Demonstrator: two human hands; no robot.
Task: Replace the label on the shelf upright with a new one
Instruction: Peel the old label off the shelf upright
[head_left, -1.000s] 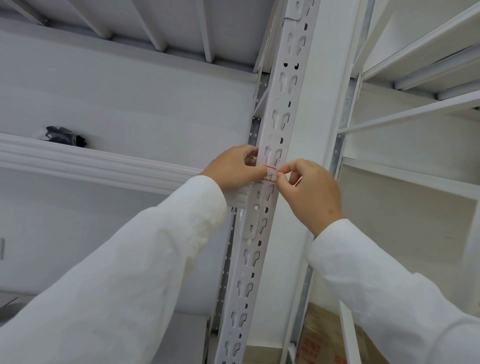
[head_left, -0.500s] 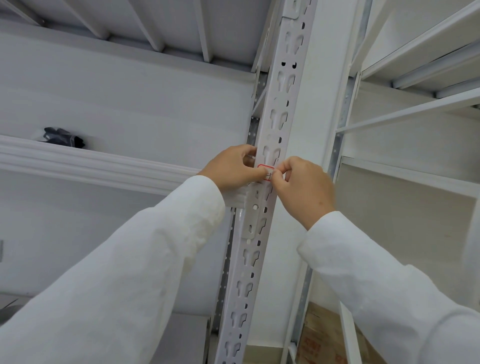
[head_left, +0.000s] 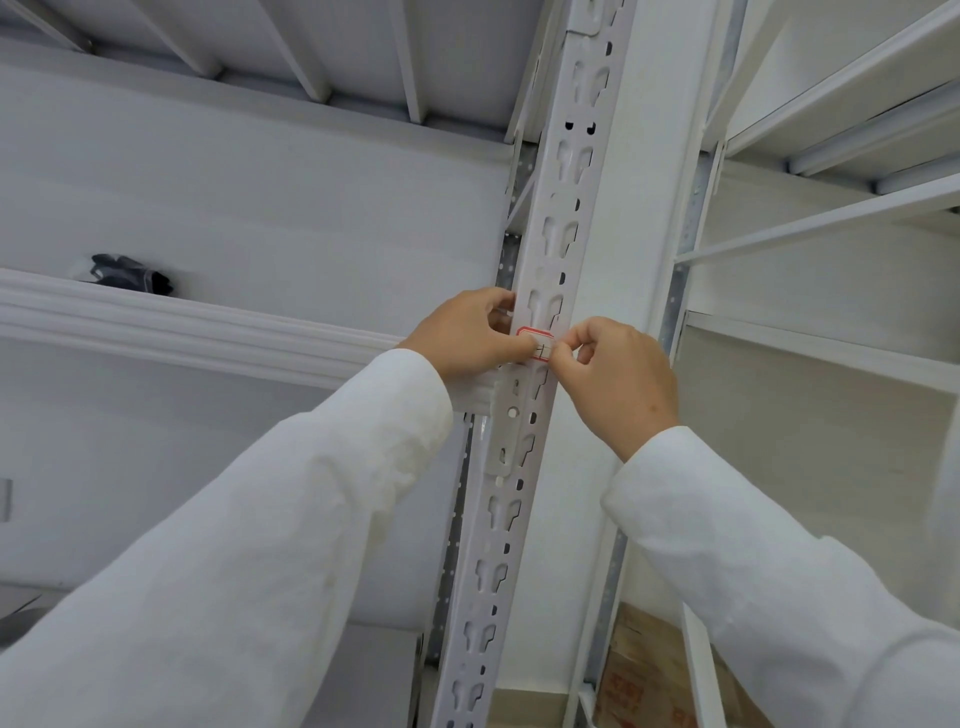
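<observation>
A white slotted shelf upright (head_left: 558, 218) runs up the middle of the view. A small white label with a red border (head_left: 536, 340) sits on its front face at the height of the left shelf beam. My left hand (head_left: 467, 335) grips the upright's left edge, its thumb pressing on the label's left part. My right hand (head_left: 615, 376) comes from the right, thumb and forefinger pinched at the label's right edge. Most of the label is hidden under the fingers.
A white shelf beam (head_left: 182, 325) runs left from the upright, with a dark bundled object (head_left: 130, 273) lying on that shelf. More white shelving (head_left: 831, 218) stands at the right. A brown cardboard box (head_left: 649, 670) sits low, right of the upright.
My right hand has shifted slightly left and closer onto the label, so less of the label shows. My left hand stays put on the upright.
</observation>
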